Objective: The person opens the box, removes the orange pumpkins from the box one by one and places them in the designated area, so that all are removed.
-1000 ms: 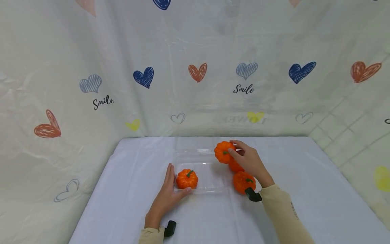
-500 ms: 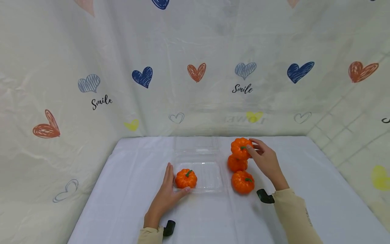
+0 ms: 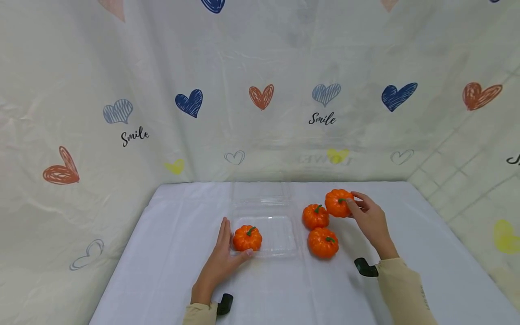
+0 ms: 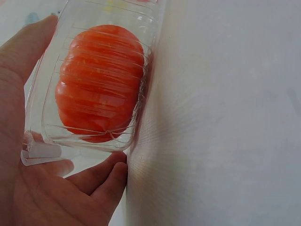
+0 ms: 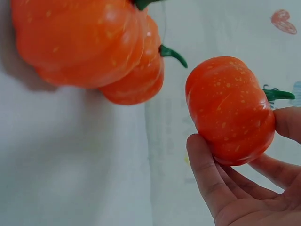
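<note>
Held pumpkin [image 3: 338, 203]: orange, ribbed, green stem [image 5: 279, 95], pale flecks on skin. Located at far right of the group, near the back of the white tabletop [image 3: 280, 293]; appears raised off the cloth.

Right hand [image 3: 370, 221]: pinching the held pumpkin from its right side, thumb set beside the stem, fingertips round the lower flank. In the right wrist view the grip leaves most of the ribbed side uncovered.

Two more pumpkins just left of it, both resting on the tabletop: back pumpkin [image 3: 315, 216] and front pumpkin [image 3: 322, 243], one behind the other. Very close together; contact between them cannot be made out. Held pumpkin overlaps the back one slightly from the head view, yet stands apart from it in the right wrist view.

Left hand [image 3: 221, 264]: spread at the near left corner of a clear plastic box [image 3: 280, 234], fingers lying along the left wall, thumb along the near edge. Boxed pumpkin [image 3: 247, 238] sits in the left half, stem up, seen through the ridged wall in the left wrist view. Clear lid [image 3: 262, 192] extends behind, open.

Both arms in beige sleeves [image 3: 406, 289], a black piece [image 3: 365, 267] at each wrist. Backdrop [image 3: 284, 58]: pale sheet, printed hearts, "Smile" lettering.
</note>
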{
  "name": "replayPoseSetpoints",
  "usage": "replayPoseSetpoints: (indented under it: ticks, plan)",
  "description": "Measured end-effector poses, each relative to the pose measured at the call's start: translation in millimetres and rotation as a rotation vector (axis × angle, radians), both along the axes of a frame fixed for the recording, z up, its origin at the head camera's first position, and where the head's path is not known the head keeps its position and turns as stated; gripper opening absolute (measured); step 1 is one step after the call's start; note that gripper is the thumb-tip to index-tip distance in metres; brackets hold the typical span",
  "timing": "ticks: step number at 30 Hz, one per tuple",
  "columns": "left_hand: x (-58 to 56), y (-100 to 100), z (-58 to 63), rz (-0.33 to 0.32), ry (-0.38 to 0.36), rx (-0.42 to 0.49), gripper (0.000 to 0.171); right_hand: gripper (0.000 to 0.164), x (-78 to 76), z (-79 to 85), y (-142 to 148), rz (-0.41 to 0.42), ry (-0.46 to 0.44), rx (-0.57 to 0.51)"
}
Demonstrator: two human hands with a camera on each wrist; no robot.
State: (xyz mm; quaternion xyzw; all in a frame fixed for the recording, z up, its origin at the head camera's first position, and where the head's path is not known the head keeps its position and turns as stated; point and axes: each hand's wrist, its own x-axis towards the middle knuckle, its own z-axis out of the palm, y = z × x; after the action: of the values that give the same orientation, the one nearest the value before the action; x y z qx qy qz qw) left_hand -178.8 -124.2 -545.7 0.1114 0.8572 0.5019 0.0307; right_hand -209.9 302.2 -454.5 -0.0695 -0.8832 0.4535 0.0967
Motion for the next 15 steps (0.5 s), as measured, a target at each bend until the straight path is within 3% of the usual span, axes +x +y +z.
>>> replayPoseSetpoints:
  ticks: [15]
  plan:
    - [0.7,0,-0.6,0.008,-0.018,-0.018,0.126,0.075,6.0,-26.7,24,-0.077,-0.133,-0.028]
